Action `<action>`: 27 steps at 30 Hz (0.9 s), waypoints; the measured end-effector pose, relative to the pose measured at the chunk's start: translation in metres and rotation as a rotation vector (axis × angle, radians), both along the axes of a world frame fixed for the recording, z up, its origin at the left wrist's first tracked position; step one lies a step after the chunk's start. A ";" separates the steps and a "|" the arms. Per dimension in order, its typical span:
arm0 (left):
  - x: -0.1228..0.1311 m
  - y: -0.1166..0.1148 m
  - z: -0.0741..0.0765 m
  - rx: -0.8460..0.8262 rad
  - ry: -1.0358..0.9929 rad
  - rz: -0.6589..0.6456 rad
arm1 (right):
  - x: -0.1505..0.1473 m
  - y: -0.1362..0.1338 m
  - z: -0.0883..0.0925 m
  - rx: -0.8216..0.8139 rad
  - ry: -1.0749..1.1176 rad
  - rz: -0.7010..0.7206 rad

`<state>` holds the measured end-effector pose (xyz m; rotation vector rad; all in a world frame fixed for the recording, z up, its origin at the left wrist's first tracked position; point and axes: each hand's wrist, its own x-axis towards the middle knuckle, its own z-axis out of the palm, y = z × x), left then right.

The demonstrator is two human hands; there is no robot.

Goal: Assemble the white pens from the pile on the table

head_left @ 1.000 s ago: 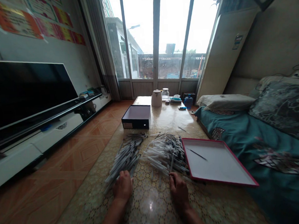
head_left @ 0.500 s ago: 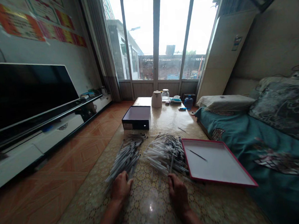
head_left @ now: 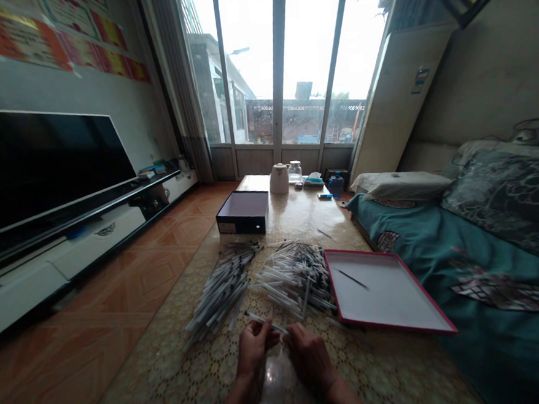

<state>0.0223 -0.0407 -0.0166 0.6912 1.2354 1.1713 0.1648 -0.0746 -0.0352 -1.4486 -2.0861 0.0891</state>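
Well, I'm looking down the counter (head_left: 293,216), with a red-rimmed white tray (head_left: 386,292) at 2 o'clock and two heaps of slim plastic tubes (head_left: 293,280) at 11 and 12 o'clock. Between the hands, the left hand (head_left: 254,347) pinches one slim tube (head_left: 264,321) crosswise. The right hand (head_left: 310,359) curls at its far end, though I cannot tell whether it grips.

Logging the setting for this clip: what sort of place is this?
Probably a room in a home, used for sitting and sleeping, not a workshop: there is a flat-screen TV, a bed with teal bedding, and a pillow at the bed's far end.
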 end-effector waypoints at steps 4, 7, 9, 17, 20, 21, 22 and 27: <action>-0.009 -0.004 0.006 0.161 0.498 0.210 | -0.001 0.003 -0.006 -0.007 -0.042 -0.047; -0.021 -0.009 0.018 0.626 1.001 0.192 | -0.001 0.003 -0.004 -0.044 -0.046 -0.037; -0.024 -0.011 0.022 0.912 1.212 -0.112 | -0.001 0.002 -0.001 -0.070 -0.035 -0.022; -0.026 0.004 0.005 1.110 1.573 -0.634 | 0.008 0.004 0.019 -0.227 -0.027 0.067; -0.030 0.006 0.001 1.156 1.591 -0.698 | 0.014 0.008 0.025 -0.331 -0.080 0.157; -0.031 0.006 0.000 1.156 1.588 -0.723 | 0.015 0.010 0.025 -0.363 -0.084 0.183; -0.032 0.005 -0.001 1.150 1.584 -0.752 | 0.017 0.011 0.024 -0.389 -0.082 0.199; -0.032 0.001 -0.007 1.050 1.522 -0.864 | 0.020 0.011 0.018 -0.400 -0.018 0.259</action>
